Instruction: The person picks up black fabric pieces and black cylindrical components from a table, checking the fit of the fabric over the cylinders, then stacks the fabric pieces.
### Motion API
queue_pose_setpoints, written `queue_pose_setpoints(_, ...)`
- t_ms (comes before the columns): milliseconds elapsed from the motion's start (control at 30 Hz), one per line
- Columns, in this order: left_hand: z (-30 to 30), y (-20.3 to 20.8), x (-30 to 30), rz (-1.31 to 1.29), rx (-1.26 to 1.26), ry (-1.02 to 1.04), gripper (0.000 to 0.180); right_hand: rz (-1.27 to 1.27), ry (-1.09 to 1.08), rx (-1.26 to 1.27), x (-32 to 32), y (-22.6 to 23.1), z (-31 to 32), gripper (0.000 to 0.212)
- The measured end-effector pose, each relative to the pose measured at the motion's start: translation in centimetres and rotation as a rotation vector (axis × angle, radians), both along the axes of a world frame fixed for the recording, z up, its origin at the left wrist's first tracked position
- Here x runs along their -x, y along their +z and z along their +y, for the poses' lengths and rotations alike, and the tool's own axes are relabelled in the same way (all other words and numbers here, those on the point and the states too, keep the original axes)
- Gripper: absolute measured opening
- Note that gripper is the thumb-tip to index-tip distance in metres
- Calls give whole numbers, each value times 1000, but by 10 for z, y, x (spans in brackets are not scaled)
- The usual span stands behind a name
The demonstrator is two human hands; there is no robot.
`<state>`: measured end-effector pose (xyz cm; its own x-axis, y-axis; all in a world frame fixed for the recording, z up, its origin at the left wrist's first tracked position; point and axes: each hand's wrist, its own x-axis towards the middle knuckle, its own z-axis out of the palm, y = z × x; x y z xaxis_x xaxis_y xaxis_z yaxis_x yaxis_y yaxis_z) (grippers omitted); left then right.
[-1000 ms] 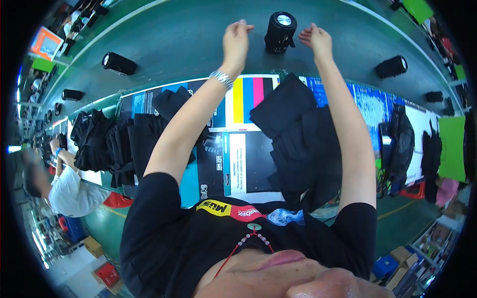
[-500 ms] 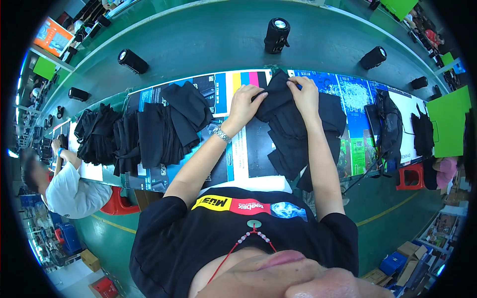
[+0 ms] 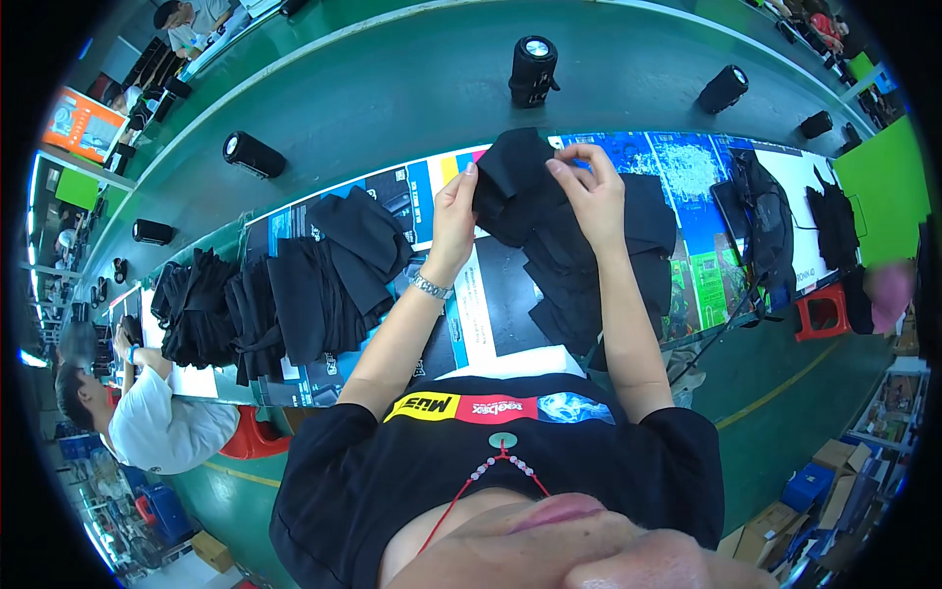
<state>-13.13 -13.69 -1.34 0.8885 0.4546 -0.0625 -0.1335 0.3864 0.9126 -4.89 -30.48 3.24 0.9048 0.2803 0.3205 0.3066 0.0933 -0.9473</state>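
Observation:
A piece of black cloth (image 3: 515, 182) is raised above the far edge of the work table, its upper part folded open. My left hand (image 3: 454, 216), with a metal-banded watch on the wrist, pinches its left edge between thumb and fingers. At the cloth's right edge is my right hand (image 3: 595, 196), thumb and forefinger close together against it and the other fingers curled; the exact contact is hard to see. Beneath both hands spreads a loose pile of similar black cloth pieces (image 3: 569, 280). More of these lie in overlapping stacks (image 3: 314, 294) left of my left forearm.
Beyond the table runs a green conveyor (image 3: 392, 108) carrying several black cylindrical speakers (image 3: 533, 74). A black mesh bag (image 3: 770, 226) lies to the right, before a green panel (image 3: 888, 187). At the left a co-worker in a white shirt (image 3: 172, 422) sits by a red stool (image 3: 257, 432).
My left hand has moved slightly left and down, and the cloth's upper part has opened out. My right hand's fingers have curled more. The whole view has tilted a little.

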Motion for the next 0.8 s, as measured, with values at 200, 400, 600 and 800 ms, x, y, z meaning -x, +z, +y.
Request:
queue_pose_setpoints(200, 1, 17, 3, -132, 239, -116, 29, -146, 279, 161, 6, -1, 8, 62)
queue_pose_setpoints(400, -6, 16, 3, -99, 206, -74, 26, -402, 214, 216, 4, -5, 7, 33)
queue_pose_setpoints(600, -8, 14, 0, 6, -28, -73, 34, -338, 117, 215, 3, -8, 5, 11)
queue_pose_setpoints(800, -11, 23, 7, -110, -167, -69, 73, -364, 67, 176, 2, -18, 7, 15)
